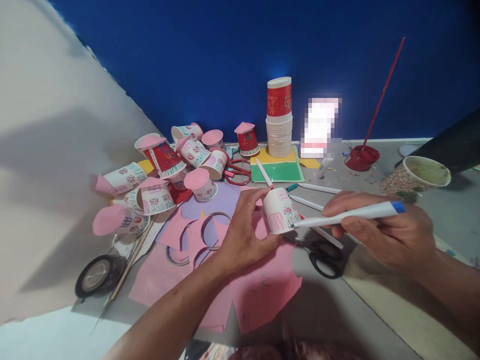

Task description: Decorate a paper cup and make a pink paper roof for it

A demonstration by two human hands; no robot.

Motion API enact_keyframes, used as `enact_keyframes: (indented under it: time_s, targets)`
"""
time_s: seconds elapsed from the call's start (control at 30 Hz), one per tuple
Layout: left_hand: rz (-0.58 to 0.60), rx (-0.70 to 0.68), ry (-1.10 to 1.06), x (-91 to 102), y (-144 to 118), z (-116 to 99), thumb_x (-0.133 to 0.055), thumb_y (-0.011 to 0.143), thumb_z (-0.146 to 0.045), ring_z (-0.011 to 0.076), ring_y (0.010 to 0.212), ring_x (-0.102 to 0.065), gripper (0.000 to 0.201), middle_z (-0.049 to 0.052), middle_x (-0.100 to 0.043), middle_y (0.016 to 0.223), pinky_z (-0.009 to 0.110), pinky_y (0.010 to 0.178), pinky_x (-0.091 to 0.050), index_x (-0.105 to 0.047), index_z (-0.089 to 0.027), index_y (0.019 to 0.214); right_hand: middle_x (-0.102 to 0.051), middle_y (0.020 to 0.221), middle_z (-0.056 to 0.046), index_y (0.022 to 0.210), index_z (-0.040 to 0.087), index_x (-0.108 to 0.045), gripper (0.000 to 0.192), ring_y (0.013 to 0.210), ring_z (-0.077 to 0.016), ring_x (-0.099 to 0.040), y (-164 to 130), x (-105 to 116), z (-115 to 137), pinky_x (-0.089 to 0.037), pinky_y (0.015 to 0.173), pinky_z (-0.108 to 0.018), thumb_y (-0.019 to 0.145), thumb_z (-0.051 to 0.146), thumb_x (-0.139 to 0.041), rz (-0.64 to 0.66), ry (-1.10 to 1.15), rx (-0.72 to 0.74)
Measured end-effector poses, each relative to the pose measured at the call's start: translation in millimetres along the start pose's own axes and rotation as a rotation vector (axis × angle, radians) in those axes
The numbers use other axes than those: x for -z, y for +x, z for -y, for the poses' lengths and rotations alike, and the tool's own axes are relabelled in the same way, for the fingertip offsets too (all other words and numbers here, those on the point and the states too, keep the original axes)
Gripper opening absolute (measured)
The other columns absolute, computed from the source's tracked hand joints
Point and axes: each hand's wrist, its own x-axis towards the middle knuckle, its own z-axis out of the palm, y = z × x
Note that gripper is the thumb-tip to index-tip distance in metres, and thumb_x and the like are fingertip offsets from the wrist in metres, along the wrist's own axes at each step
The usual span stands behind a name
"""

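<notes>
A white paper cup stands upside down in the grip of my left hand, fingers and thumb around its left side. It carries a pink drawn window and door, red flowers and dark strokes low on the right. My right hand holds a white felt-tip pen with a blue end cap, its tip at the cup's lower right edge. Below the cup lie cut pink paper sheets. Black-handled scissors rest just right of the cup, beside several more white pens.
Decorated cups with pink paper tops crowd the left. A tall cup stack stands at the back near red-handled scissors. Black tape lies at left. A red pot with a stick and a patterned cup are at right.
</notes>
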Motion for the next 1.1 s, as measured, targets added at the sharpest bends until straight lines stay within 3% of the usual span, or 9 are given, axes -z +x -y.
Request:
enact_keyframes:
  time_s: [0.4,0.7,0.93,1.1]
  targets:
    - [0.013,0.003,0.025,0.2,-0.5,-0.2,-0.078,0.078,-0.023,0.0299,0.128,-0.056,0.069,0.011,-0.057,0.14,0.049,0.104,-0.054,-0.048,-0.03,0.139,-0.076,0.078,-0.001,0.103,0.026,-0.075,0.016,0.063,-0.0176,-0.072,11.1,-3.7,2.4,-0.057,0.056,-0.029,0.097,0.018,-0.062,0.053,-0.034,0.071]
    - [0.01,0.0,0.001,-0.5,-0.5,0.9,-0.082,0.08,-0.028,0.0288,0.129,-0.055,0.067,0.01,-0.057,0.139,0.047,0.105,-0.053,-0.049,-0.03,0.138,-0.072,0.077,0.001,0.106,0.028,-0.076,0.018,0.062,-0.0152,-0.068,3.9,1.3,-0.4,-0.054,0.057,-0.028,0.103,0.022,-0.059,0.044,-0.016,0.014]
    - [0.016,0.004,0.011,0.1,-1.1,1.9,-0.079,0.076,-0.018,0.0298,0.13,-0.055,0.071,0.01,-0.057,0.14,0.048,0.106,-0.052,-0.049,-0.03,0.139,-0.073,0.07,-0.001,0.102,0.025,-0.077,0.016,0.059,-0.0191,-0.07,9.5,-0.7,3.1,-0.054,0.051,-0.03,0.1,0.023,-0.061,0.044,0.023,0.022]
    - [0.008,0.028,-0.012,-0.2,-0.7,1.1,-0.083,0.078,-0.027,0.0309,0.13,-0.056,0.069,0.01,-0.057,0.14,0.049,0.105,-0.054,-0.051,-0.031,0.138,-0.071,0.072,-0.001,0.104,0.026,-0.077,0.017,0.062,-0.0179,-0.068,5.9,0.6,0.2,-0.053,0.054,-0.03,0.101,0.021,-0.06,0.012,0.014,0.001]
